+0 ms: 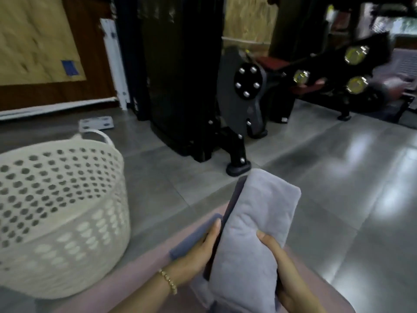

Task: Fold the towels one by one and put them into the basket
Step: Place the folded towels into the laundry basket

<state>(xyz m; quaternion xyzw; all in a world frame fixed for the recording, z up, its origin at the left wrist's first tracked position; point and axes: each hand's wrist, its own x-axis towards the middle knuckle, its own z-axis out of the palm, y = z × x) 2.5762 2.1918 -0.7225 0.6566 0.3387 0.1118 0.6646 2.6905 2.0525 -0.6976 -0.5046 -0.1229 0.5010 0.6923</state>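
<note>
A folded grey towel (255, 229) stands tilted in front of me, over my lap. My left hand (198, 251), with a bead bracelet on its wrist, holds the towel's left edge with the fingers along its side. My right hand (277, 260) grips the right side, thumb on top of the cloth. A darker grey-blue towel (194, 238) lies under my left hand. The cream perforated basket (56, 218) stands on the floor to the left; what lies inside it is hidden.
Grey tiled floor (327, 188) spreads ahead and to the right. A black gym machine (187, 86) stands just behind the basket and towel. A dumbbell rack (338, 71) sits at the back right. A small scale (96, 124) lies on the floor behind the basket.
</note>
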